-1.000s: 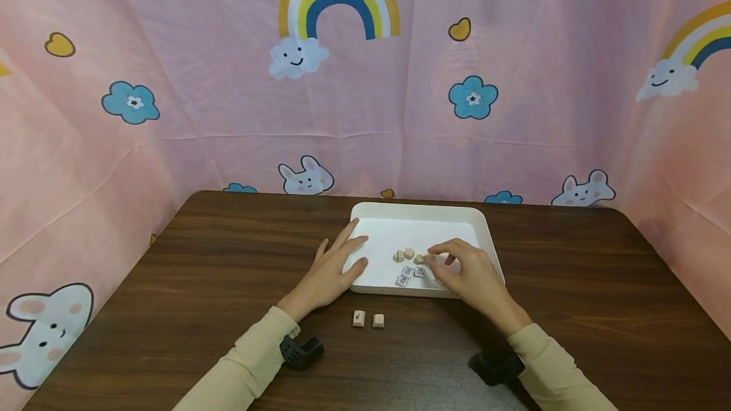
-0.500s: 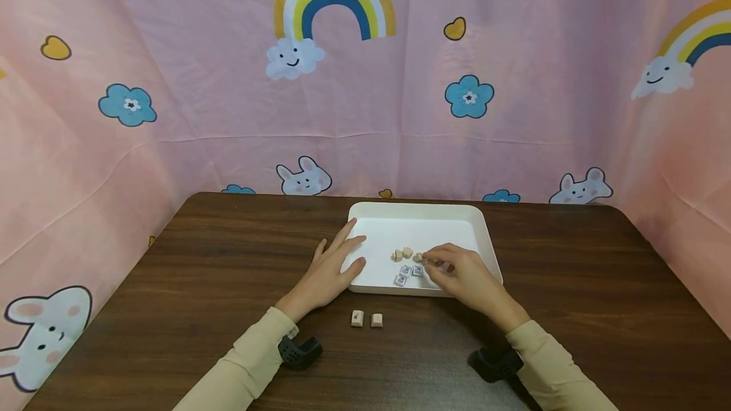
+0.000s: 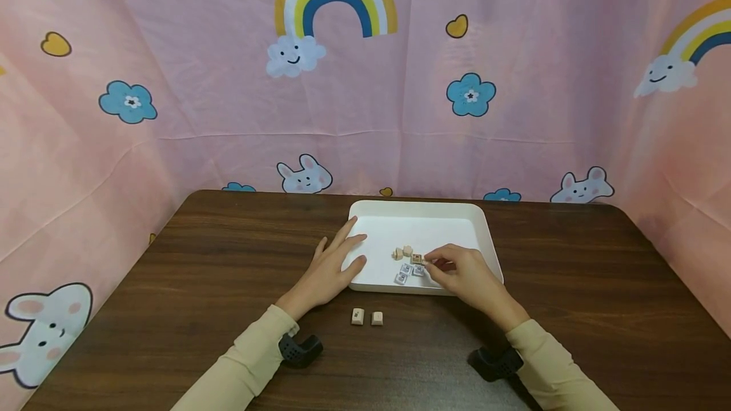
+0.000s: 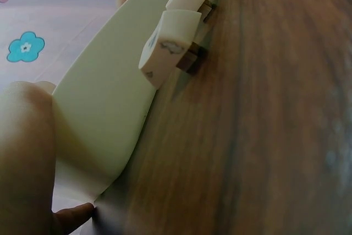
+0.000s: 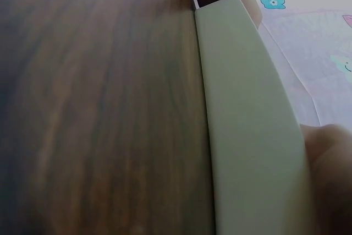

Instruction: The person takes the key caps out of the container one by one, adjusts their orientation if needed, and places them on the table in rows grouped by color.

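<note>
In the head view, my left hand (image 3: 327,271) lies with spread fingers over the left rim of a shallow white tray (image 3: 434,224). My right hand (image 3: 471,274) reaches over the tray's front right part, thumb and index finger pinching at a small beige keycap (image 3: 417,259). That keycap is turned so its brownish hollow side shows; the fingertips partly hide what lies beside it. Just left are two more beige keycaps (image 3: 398,254). Several grey-white keycaps (image 3: 406,269) lie in front of them. In the wrist views, the tray's outer wall (image 4: 110,81) hides the fingertips.
Two beige keycaps (image 3: 357,316) stand apart on the dark wooden table (image 3: 274,227), in front of the tray. They show large in the left wrist view, one keycap (image 4: 170,42) nearer. A patterned pink curtain (image 3: 365,106) hangs behind the table.
The beige keycap at my right fingertips has turned, so its hollow side now shows. My right fingers have shifted slightly left and down. My left hand stays on the rim.
</note>
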